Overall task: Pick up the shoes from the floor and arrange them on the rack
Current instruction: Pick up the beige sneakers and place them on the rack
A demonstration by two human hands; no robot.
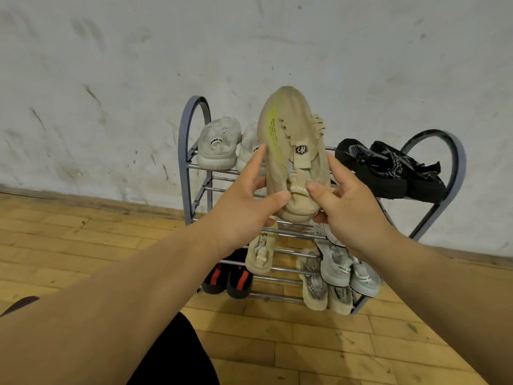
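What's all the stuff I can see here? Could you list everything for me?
beige shoe: one, tan with a yellow stripe, held up before the rack
white shoes: two, top shelf, left
black shoes: two, top shelf, right
matching beige shoe: one, middle shelf
grey shoes: two, lower right
cream shoes: two, bottom right
black-and-red shoes: two, bottom left
rack: one, grey metal, against the wall
floor: wooden
left hand: gripping the beige shoe's heel
right hand: gripping it too
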